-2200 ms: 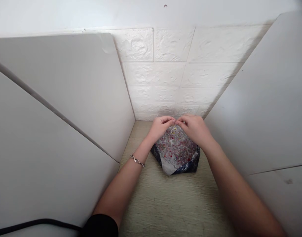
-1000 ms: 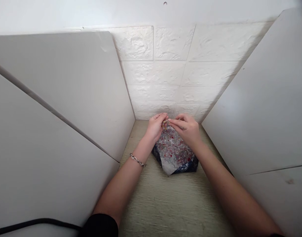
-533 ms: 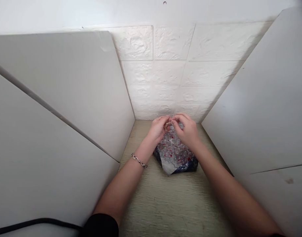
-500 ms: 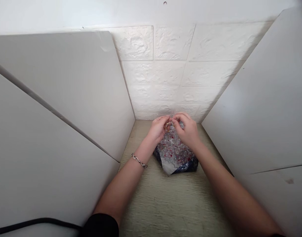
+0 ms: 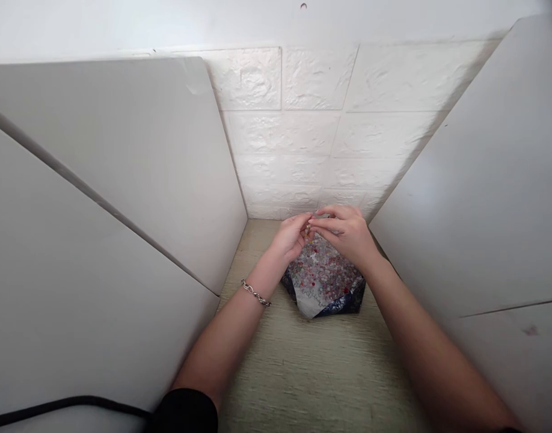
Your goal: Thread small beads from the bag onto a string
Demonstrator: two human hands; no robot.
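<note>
Loose beads [image 5: 321, 267], mostly clear, pale pink and lilac with a few red ones, fill a dark blue patterned pouch or cloth [image 5: 343, 305] with a pale lining [image 5: 306, 304]. Above its far end, my left hand [image 5: 293, 236] is closed in a pinch. Small yellowish beads [image 5: 309, 236] show at its fingers; whether they are on a thread is too small to tell. Fingertip to fingertip with it, my right hand [image 5: 346, 231] pinches too, its fingers fairly straight. What lies between the right fingertips cannot be made out. A chain bracelet [image 5: 256, 293] circles my left wrist.
The pouch lies on a greenish wood-grain surface [image 5: 303, 373]. Grey-white panels stand close on the left [image 5: 122, 150] and right [image 5: 483, 180]. A white brick-pattern wall [image 5: 294, 132] closes the back. A black cable [image 5: 68, 402] runs at lower left.
My right hand has shifted slightly right, and its fingers have straightened from a curled pinch. My left hand stays nearly in place, still pinching.
</note>
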